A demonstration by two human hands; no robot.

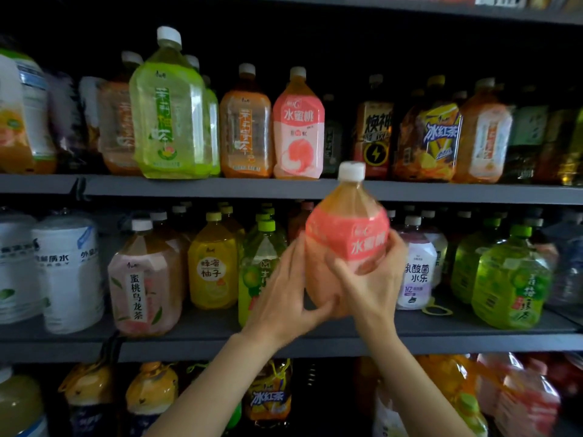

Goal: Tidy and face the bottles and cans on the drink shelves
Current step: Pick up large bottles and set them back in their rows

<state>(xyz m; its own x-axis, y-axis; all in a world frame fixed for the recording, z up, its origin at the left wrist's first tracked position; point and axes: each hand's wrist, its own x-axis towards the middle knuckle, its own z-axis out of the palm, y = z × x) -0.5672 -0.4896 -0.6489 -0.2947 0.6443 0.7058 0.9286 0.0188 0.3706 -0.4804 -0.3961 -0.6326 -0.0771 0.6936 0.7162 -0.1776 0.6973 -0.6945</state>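
Observation:
A large pink peach-drink bottle with a white cap is held in front of the middle shelf. It tilts a little and its label faces right of centre. My left hand grips its lower left side, thumb under the base. My right hand grips its lower front and right side. A matching pink peach bottle stands on the upper shelf, label facing out.
The upper shelf holds green, orange and dark tea bottles such as the tall green one. On the middle shelf stand a white water jug, a peach oolong bottle, a yellow bottle and green bottles. More bottles fill the bottom shelf.

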